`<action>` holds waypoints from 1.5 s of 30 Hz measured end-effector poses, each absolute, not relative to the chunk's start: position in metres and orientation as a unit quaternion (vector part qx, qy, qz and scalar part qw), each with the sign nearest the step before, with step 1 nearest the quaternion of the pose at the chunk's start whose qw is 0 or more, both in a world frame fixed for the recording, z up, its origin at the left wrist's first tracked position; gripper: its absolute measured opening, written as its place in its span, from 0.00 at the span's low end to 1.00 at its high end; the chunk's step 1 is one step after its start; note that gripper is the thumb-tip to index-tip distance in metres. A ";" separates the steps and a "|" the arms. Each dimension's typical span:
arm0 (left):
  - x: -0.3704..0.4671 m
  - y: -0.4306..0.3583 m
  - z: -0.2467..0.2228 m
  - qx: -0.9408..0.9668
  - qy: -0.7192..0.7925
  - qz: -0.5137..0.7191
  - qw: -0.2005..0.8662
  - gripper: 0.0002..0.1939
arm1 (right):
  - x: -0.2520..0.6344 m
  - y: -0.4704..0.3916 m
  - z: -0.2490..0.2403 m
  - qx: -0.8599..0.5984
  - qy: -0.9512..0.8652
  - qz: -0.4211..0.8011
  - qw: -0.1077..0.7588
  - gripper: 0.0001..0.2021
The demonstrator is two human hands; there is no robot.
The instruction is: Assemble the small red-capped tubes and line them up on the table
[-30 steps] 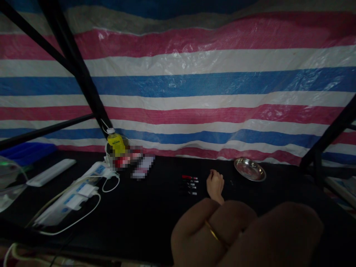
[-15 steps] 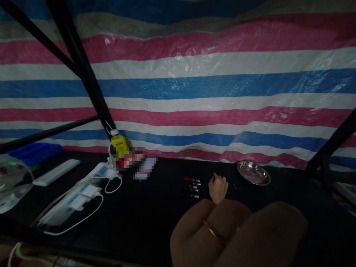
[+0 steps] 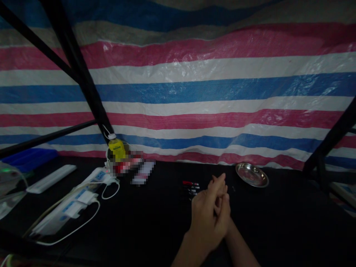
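My left hand (image 3: 207,217) reaches in from the bottom, its index finger stretched forward and its thumb apart; nothing is visible in it. Just beyond, and partly covered by it, my right hand (image 3: 221,190) is closed with curled fingers. The two hands overlap and seem to touch; whatever the right hand may hold is hidden. Left of the hands lie a red marker (image 3: 190,183) and several dark markers (image 3: 194,191) in a stack of rows. To the right is a round, shiny metal plate (image 3: 252,174). A tiny, unclear object (image 3: 233,188) sits between hands and plate.
On the left of the black table (image 3: 139,222) are power strips (image 3: 80,198) with white cables, a white bar (image 3: 52,178) and a blue tray (image 3: 29,159). A yellow bottle (image 3: 117,148) stands by the black frame post (image 3: 91,92). Striped sheeting (image 3: 180,89) hangs behind.
My left hand has moved away from close to the camera, forward to my right hand, and its fingers have opened. The view has shifted slightly.
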State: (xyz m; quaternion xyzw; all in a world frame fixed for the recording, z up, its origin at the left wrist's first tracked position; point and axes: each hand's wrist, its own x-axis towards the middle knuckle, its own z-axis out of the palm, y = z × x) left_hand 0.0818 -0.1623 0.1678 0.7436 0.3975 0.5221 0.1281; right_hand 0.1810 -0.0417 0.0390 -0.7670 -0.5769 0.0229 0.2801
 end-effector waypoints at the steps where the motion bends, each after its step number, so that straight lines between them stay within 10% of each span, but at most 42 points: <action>1: 0.085 -0.150 0.158 0.748 0.403 0.509 0.136 0.19 | 0.181 -0.042 0.039 -0.768 -0.579 0.029 0.273 0.20; 14: 0.083 -0.120 0.039 0.806 0.496 0.285 0.151 0.21 | 0.182 -0.032 0.033 -0.801 -0.553 0.036 0.228 0.16; 40: 0.065 -0.103 0.056 0.745 0.546 0.334 0.188 0.15 | 0.225 -0.054 0.047 -0.772 -0.579 -0.060 0.255 0.19; 45: 0.029 -0.065 0.060 0.713 0.641 0.229 0.170 0.29 | 0.236 -0.051 0.035 -0.819 -0.512 -0.029 0.255 0.21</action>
